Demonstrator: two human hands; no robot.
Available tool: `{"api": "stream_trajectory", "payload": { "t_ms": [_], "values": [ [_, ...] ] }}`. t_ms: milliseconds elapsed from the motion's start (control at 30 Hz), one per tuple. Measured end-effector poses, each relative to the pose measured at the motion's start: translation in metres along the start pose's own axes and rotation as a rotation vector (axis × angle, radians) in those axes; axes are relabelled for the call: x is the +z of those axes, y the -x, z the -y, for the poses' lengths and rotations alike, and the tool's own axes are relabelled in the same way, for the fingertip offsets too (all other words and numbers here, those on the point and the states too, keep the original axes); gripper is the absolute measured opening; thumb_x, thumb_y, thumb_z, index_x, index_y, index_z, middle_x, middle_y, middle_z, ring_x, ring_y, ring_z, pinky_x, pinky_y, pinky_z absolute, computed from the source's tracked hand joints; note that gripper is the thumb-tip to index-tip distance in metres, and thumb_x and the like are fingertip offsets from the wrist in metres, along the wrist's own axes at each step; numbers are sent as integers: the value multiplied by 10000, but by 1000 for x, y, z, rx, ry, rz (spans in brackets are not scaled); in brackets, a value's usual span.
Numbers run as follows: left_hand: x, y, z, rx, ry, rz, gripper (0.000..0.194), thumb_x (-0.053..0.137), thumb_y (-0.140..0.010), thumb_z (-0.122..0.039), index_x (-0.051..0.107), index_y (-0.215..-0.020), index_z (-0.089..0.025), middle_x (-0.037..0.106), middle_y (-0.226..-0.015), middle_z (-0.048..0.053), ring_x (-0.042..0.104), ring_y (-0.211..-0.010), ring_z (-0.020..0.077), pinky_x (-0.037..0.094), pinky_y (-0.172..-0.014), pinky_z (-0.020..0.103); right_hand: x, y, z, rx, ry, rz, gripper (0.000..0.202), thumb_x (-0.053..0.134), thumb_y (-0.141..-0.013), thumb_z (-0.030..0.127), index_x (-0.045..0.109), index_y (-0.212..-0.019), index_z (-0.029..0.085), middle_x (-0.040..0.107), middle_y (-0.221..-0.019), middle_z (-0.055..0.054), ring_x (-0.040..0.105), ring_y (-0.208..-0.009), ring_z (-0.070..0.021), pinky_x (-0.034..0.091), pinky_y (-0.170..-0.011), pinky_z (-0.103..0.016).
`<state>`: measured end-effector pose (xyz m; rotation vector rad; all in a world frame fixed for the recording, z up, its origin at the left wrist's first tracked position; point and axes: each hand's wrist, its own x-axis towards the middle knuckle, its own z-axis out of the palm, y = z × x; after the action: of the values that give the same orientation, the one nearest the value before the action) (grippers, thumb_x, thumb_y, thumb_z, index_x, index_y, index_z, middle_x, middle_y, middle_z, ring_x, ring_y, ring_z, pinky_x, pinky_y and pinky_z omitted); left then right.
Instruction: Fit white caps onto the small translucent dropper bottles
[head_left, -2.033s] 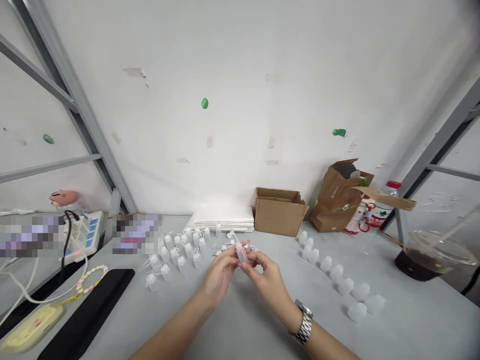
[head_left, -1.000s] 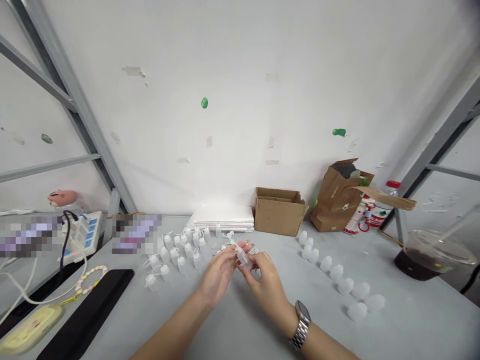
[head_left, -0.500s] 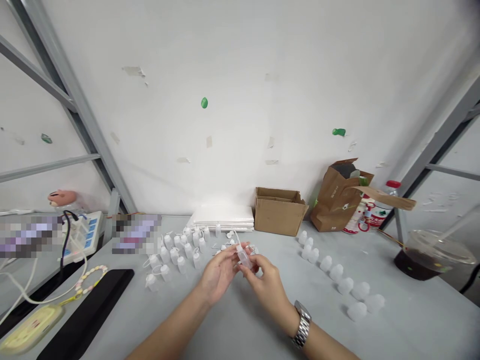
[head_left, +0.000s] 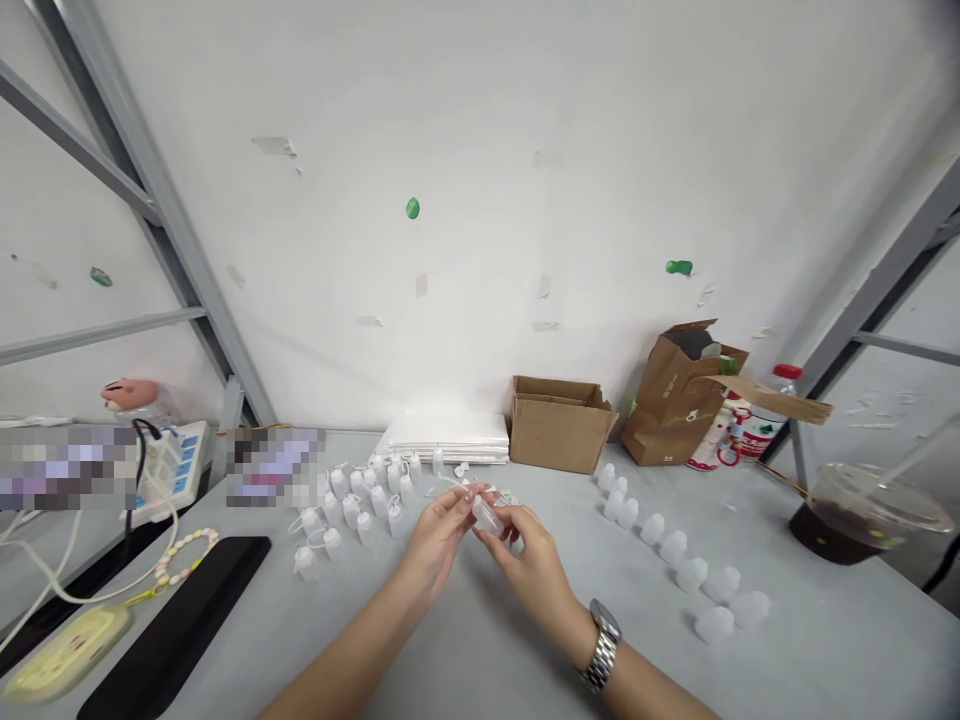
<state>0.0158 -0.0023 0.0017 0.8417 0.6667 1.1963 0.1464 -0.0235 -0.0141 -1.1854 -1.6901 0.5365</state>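
A small translucent bottle is tilted between my two hands at the middle of the grey table. My right hand pinches its lower body from the right. The fingers of my left hand close on its top end, where the cap is mostly hidden. To the left stand several small bottles with white caps and strap loops. A curved row of several translucent bottles without visible caps stands to the right. Small white pieces lie behind my hands, partly covered by them.
Against the wall are a white stack, a cardboard box and a brown paper bag. A cup of dark drink stands far right. A black pad, cables and a power strip lie left.
My left fingers have closed from a more open pose onto the bottle's top end, and the white tip that stuck up there is now covered. The view has shifted slightly.
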Motion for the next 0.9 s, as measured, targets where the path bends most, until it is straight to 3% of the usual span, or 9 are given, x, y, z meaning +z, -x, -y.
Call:
{"api": "stream_trajectory", "payload": {
  "t_ms": [233,467,567,700,800,900],
  "values": [
    [2,0,3,-5,-108,15,239,613,-743,-350,695,-835,-145,693,-936,105,586,-946,240,408,-859,355,2,4,0,-55,31,14,63,536,-812,225,563,-783,177,581,-721,-29,513,-640,-153,422,-620,-263],
    [0,2,-1,19,-301,48,271,597,-751,-361,708,-890,-156,687,-1015,100,554,-1037,255,390,-911,347,-1,1,4,54,-61,59,201,524,-809,313,513,-657,182,530,-611,8,470,-580,-131,382,-568,-241],
    [1,4,-4,29,-370,54,286,604,-739,-373,710,-894,-158,690,-1008,100,594,-943,254,468,-755,314,-3,-1,8,141,-235,150,258,547,-785,378,510,-623,181,519,-561,25,466,-553,-120,375,-559,-240],
    [4,6,-4,-3,-352,118,355,596,-730,-408,690,-963,-156,687,-1003,116,606,-555,185,444,-461,285,-5,-4,10,277,-556,291,321,618,-707,463,507,-612,177,509,-519,36,452,-489,-106,358,-514,-240],
    [6,8,-6,2,-325,133,349,601,-726,-409,692,-960,-166,699,-966,114,599,-499,177,458,-502,309,-5,-6,9,296,-699,360,339,647,-676,479,521,-595,176,520,-513,33,444,-472,-102,359,-517,-247],
    [8,10,-13,49,-348,125,263,624,-713,-374,719,-858,-175,695,-991,104,649,-702,242,476,-687,352,-5,-7,8,299,-770,399,327,650,-686,462,540,-582,172,536,-531,25,462,-495,-106,375,-553,-252]
  ]
}}
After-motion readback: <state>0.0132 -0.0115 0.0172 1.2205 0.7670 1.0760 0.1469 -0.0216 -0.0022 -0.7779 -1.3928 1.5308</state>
